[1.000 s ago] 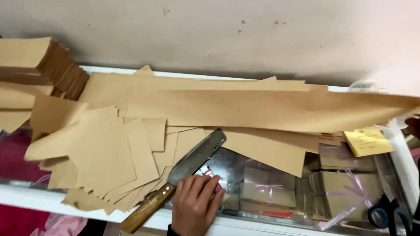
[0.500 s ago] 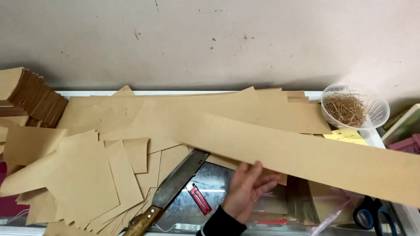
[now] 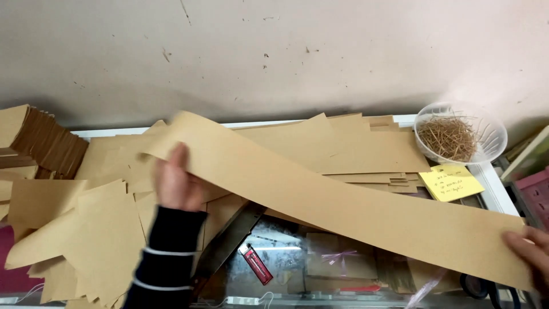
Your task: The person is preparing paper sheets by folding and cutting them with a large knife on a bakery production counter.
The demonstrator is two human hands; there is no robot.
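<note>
Glass counter (image 3: 274, 257) against scuffed beige wall. Long brown paper strip (image 3: 320, 200) stretched diagonally above counter: left hand (image 3: 177, 183) gripping upper end, right hand (image 3: 529, 252) pinching lower end, likely to keep taut. Cleaver (image 3: 229, 243), red lighter (image 3: 255, 264) beneath strip.

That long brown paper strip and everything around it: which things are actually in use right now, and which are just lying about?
In use:
- long brown paper strip, held at both ends
- left hand
- right hand

Lying about:
- cleaver on the glass counter
- red lighter
- bowl of toothpicks
- yellow note
- cut paper pieces
- stack of folded paper
</note>
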